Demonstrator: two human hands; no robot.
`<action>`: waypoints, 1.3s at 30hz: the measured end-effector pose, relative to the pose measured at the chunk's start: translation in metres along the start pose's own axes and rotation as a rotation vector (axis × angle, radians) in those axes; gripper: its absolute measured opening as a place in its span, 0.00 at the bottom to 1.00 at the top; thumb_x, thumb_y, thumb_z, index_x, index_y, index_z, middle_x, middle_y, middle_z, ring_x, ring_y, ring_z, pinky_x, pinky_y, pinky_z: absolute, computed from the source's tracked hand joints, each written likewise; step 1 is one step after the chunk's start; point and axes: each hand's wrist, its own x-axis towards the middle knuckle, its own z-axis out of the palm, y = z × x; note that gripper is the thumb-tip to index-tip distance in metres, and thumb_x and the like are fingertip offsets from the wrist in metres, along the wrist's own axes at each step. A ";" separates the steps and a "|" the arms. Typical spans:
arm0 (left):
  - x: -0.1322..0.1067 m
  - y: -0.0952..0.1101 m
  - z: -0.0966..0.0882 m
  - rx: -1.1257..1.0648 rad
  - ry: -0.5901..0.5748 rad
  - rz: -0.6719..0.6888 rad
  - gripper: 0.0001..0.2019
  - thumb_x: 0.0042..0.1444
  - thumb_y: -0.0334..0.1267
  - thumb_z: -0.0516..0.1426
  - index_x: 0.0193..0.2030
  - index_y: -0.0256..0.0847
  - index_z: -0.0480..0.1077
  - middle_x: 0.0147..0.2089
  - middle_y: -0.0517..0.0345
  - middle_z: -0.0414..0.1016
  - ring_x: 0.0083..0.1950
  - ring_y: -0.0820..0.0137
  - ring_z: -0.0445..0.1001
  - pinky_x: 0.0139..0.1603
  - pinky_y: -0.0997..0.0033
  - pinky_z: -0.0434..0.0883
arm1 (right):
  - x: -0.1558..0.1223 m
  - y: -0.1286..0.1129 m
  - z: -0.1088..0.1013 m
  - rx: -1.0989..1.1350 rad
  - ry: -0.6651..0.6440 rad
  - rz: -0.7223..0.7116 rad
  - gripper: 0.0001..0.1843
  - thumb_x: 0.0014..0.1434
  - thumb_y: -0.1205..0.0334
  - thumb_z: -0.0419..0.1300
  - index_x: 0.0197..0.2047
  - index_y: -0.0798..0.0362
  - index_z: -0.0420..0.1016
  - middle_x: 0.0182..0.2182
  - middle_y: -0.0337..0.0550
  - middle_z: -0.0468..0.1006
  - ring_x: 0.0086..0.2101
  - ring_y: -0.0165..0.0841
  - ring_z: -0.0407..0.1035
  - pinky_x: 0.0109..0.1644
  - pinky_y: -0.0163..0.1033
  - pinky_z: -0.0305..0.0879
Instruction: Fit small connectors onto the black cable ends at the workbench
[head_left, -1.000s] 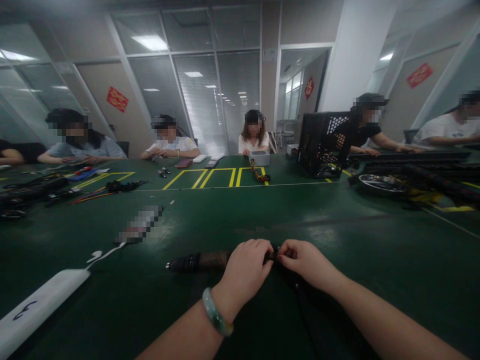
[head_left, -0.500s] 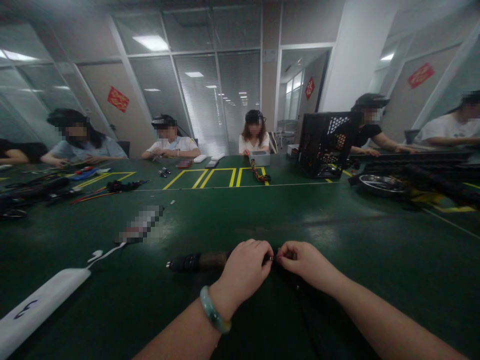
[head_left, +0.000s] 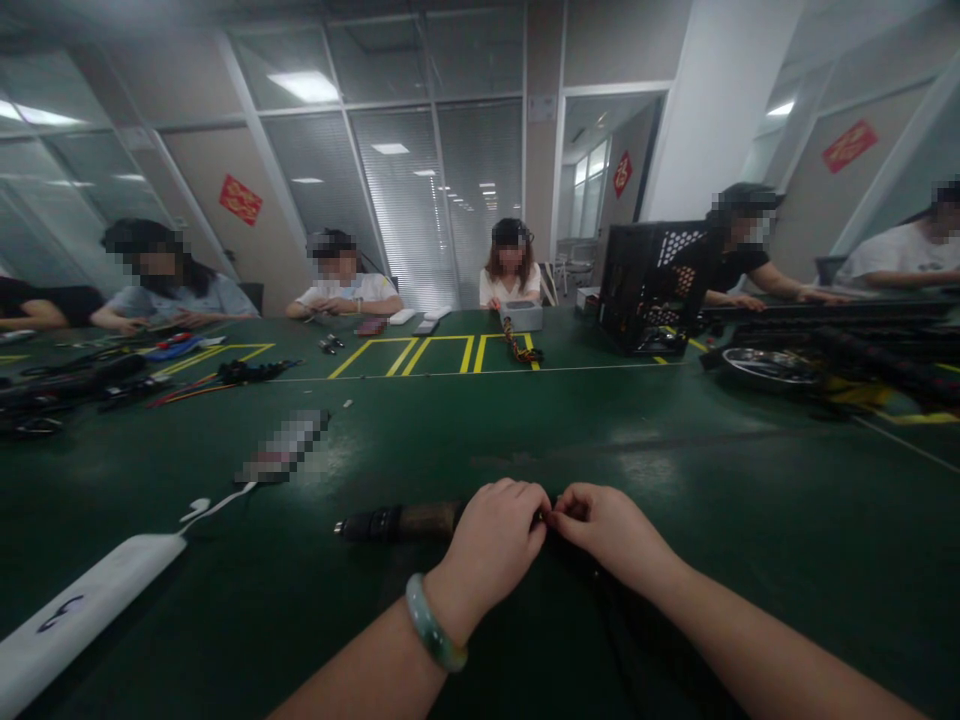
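Observation:
A dark power drill (head_left: 427, 522) with a brown-grey body lies on its side on the green table, its metal-tipped chuck pointing left. My left hand (head_left: 499, 535), wearing a jade-coloured bangle (head_left: 431, 625) at the wrist, curls over the drill's rear part with its fingers closed. Opposite it, my right hand (head_left: 600, 525) makes a pinch, thumb and forefinger touching or nearly touching my left fingertips. Whatever small part sits between those fingertips is hidden. Below my right hand, a dark handle or cord runs toward me, hard to make out against the table.
A white power strip (head_left: 90, 620) with a cable lies at the left, near a blurred-out device (head_left: 285, 448). Tangled cables (head_left: 75, 385) sit farther left. Across the table stand a black computer case (head_left: 649, 285) and a grey power supply (head_left: 523, 316); several people work there.
My right fingertips have come in slightly to meet my left ones, closing the small gap between the hands. The drill stays in place.

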 end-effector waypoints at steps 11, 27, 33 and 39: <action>-0.002 0.000 -0.001 -0.045 0.005 -0.054 0.03 0.58 0.34 0.55 0.39 0.42 0.68 0.39 0.59 0.71 0.42 0.67 0.69 0.44 0.64 0.65 | 0.001 -0.001 -0.003 -0.012 -0.012 -0.001 0.10 0.56 0.55 0.58 0.33 0.52 0.76 0.28 0.39 0.79 0.27 0.31 0.71 0.27 0.32 0.59; -0.001 -0.002 -0.003 -0.066 -0.006 -0.026 0.04 0.57 0.34 0.56 0.39 0.42 0.69 0.40 0.58 0.72 0.42 0.66 0.69 0.45 0.64 0.65 | 0.001 -0.003 -0.008 -0.018 -0.041 -0.031 0.09 0.56 0.56 0.58 0.34 0.52 0.76 0.29 0.39 0.79 0.29 0.31 0.72 0.29 0.32 0.59; -0.001 -0.003 -0.001 -0.037 -0.030 -0.006 0.04 0.59 0.35 0.55 0.40 0.41 0.69 0.42 0.57 0.73 0.45 0.66 0.69 0.49 0.63 0.65 | 0.001 -0.004 -0.006 -0.048 -0.028 -0.043 0.09 0.57 0.56 0.58 0.34 0.51 0.77 0.30 0.40 0.80 0.30 0.32 0.72 0.30 0.33 0.60; 0.000 -0.003 -0.001 -0.053 -0.023 -0.020 0.06 0.57 0.34 0.57 0.42 0.42 0.68 0.41 0.58 0.71 0.44 0.66 0.69 0.46 0.65 0.66 | 0.001 -0.001 -0.003 -0.079 -0.003 -0.055 0.10 0.58 0.55 0.58 0.34 0.51 0.76 0.29 0.39 0.80 0.28 0.31 0.72 0.29 0.33 0.59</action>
